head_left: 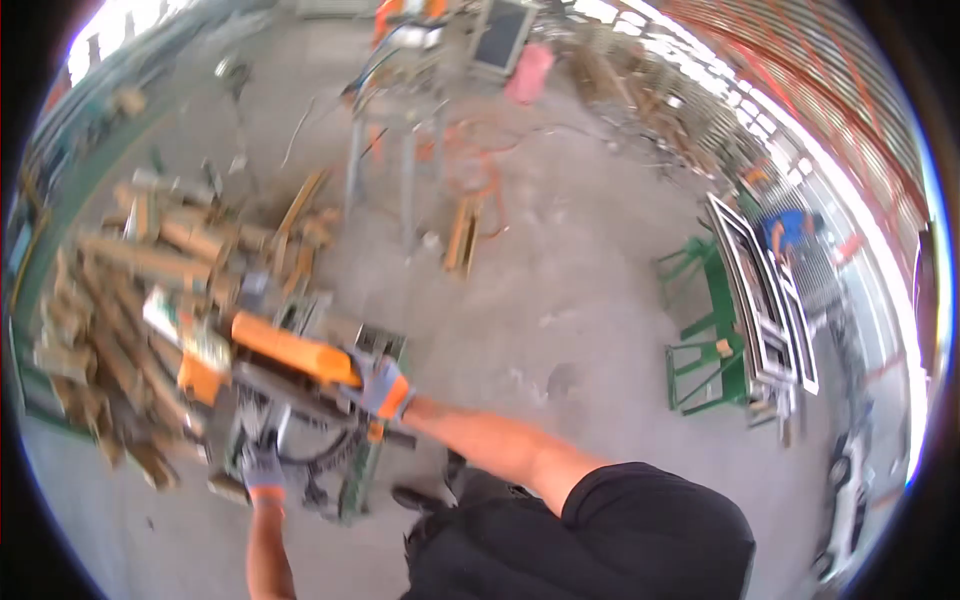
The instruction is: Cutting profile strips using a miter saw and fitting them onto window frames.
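Observation:
A miter saw with an orange upper housing and a dark, curved lower part stands on a green metal stand. My right hand, in a grey glove with an orange cuff, is closed around the handle end of the saw. Lower and to the left, my left hand, gloved alike, rests low at the saw's base with its fingers bent. What lies under those fingers is blurred and cannot be made out. The blade is hidden from this view.
Wooden offcuts lie piled left of the saw. A green trestle bearing white-edged frames stands at right, with a person in blue beyond. Ahead are a metal stand, a channel-shaped piece and orange hose.

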Tool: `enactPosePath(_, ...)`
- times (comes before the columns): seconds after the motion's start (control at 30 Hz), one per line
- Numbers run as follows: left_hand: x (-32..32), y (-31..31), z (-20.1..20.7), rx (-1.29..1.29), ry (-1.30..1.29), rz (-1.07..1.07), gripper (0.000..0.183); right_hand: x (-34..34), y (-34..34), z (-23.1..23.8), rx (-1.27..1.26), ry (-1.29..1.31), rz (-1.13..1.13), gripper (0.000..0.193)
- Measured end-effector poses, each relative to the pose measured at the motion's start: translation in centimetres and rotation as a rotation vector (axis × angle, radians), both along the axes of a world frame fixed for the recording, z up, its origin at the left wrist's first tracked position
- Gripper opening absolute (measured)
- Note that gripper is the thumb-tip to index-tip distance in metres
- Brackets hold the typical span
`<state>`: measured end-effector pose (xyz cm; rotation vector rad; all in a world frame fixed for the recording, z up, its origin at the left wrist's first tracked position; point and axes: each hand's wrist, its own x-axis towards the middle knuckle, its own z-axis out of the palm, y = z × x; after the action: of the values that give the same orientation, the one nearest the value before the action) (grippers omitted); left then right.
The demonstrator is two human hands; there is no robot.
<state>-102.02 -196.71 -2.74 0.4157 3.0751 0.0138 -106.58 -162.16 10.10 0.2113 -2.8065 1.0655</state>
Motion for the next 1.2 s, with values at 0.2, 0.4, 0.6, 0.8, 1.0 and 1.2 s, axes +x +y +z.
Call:
enactPosePath(0.2, -1.4, 0.8, -0.9, -0.103, -0.047, 0.084, 0.052, 0.1, 0.3, 4.3, -0.106, 0.061, -0.009, 0.056)
enactPosePath(0.4, -1.0, 0.4, 2.4, -0.181, -0.104, 0.039, 0.053, -8.3, -6.5, 14.8, 0.009, 0.131, 0.104, 0.046)
enactPosePath(0.6, 2.4, -1.0, 1.3, -0.064, -0.001, 0.030, 0.053, -14.1, -11.9, 20.6, 0.142, 0.081, 0.237, 0.034)
enactPosePath(0.8, 11.5, -4.7, -6.3, 0.566, 0.167, 0.230, 0.049, -18.2, -3.1, 17.6, -0.045, 0.162, 0.291, 0.029)
enactPosePath(1.0, 32.1, -0.2, -5.0, 0.002, 0.230, -0.013, 0.036, 1.8, 21.1, -0.6, 0.922, 0.260, -0.026, 0.051)
enactPosePath(1.2, 34.0, 25.8, 0.2, 0.048, -0.352, -0.188, 0.050, 46.6, 36.8, -16.6, 0.212, -0.691, -0.306, 0.041)
